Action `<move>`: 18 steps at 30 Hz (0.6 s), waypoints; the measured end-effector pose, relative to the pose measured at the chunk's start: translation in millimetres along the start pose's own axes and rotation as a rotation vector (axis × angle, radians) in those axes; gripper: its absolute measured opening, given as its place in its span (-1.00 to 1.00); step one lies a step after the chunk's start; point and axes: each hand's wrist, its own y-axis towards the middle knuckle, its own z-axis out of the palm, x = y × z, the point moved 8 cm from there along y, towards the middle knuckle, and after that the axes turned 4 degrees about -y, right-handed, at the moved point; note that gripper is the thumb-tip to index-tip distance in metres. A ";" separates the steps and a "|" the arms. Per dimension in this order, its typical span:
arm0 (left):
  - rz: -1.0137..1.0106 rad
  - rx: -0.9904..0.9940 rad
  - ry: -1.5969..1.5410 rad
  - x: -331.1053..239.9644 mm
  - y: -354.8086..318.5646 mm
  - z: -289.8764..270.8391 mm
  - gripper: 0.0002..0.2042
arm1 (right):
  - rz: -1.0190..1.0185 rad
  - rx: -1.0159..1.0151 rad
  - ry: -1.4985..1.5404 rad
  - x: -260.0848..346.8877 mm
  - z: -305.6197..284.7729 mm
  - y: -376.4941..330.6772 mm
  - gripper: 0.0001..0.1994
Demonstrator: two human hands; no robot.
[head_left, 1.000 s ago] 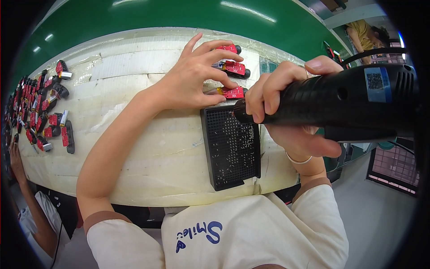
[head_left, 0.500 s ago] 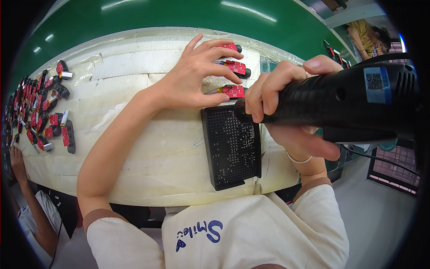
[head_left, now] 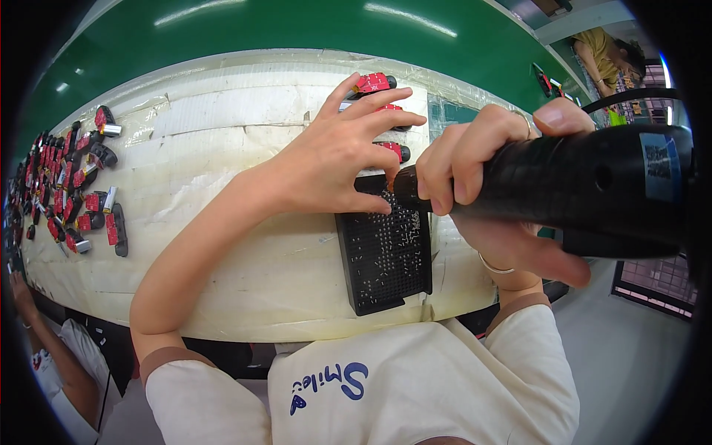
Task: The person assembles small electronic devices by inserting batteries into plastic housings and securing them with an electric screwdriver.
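Observation:
My right hand is wrapped round a black electric screwdriver, its nose aimed left at the far end of a black perforated tray. Small silver screws sit in the tray. Over that far end hovers my left hand, fingers spread, with thumb and forefinger apart on either side of the screwdriver's nose. Nothing shows between them. Beyond the tray, red and black assemblies lie in a short column, partly covered by my left fingers.
A heap of red and black assemblies with silver cylinders covers the left of the pale table. A green surface runs along the back. Another person's arm is at far left, and a person sits at upper right.
My left hand has moved nearer and right, from the assemblies to the tray's far end. The screwdriver in my right hand has shifted slightly, its nose staying near the tray.

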 end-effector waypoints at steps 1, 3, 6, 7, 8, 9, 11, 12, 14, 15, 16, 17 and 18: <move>0.000 0.000 0.001 -1.1 0.4 0.5 -0.78 | 0.000 -0.001 0.000 0.5 -0.4 -0.1 0.07; -0.029 -0.018 -0.002 -0.6 1.5 -0.5 -0.75 | -0.001 -0.004 -0.001 -3.7 3.8 3.1 0.07; -0.019 -0.027 0.063 -4.3 2.0 -1.1 -0.73 | -0.002 -0.009 -0.002 -1.5 4.0 1.6 0.06; -0.018 -0.026 0.063 -5.8 2.3 -1.2 -0.73 | -0.002 -0.010 -0.003 -1.6 5.0 1.8 0.06; -0.005 -0.027 0.109 -8.8 2.7 -1.7 -0.74 | -0.001 -0.012 -0.002 -0.8 4.3 1.3 0.06; 0.008 -0.028 0.154 -11.4 3.1 -2.1 -0.74 | -0.001 -0.013 -0.002 -0.8 4.8 1.4 0.06; 0.010 -0.030 0.163 -14.0 3.6 -2.3 -0.75 | 0.000 -0.015 -0.002 -0.9 5.1 1.8 0.06; 0.011 -0.033 0.171 -14.9 3.8 -3.0 -0.77 | 0.000 -0.016 -0.001 -0.6 4.8 1.7 0.06; 0.013 -0.029 0.169 -15.8 4.5 -5.3 -0.77 | 0.000 -0.017 -0.002 -1.2 5.2 2.8 0.06; 0.016 -0.025 0.167 -16.4 4.9 -6.7 -0.78 | 0.000 -0.019 -0.003 -0.8 4.2 3.0 0.06; 0.017 -0.025 0.168 -16.2 5.2 -8.8 -0.78 | 0.000 -0.020 -0.004 -3.2 3.8 5.8 0.05; 0.007 0.013 0.146 -13.7 4.7 -8.7 -0.83 | 0.000 -0.021 -0.004 -3.5 3.9 5.9 0.05; -0.004 0.050 0.125 -12.3 4.1 -9.5 -0.88 | 0.000 -0.022 -0.004 -3.1 2.7 5.6 0.05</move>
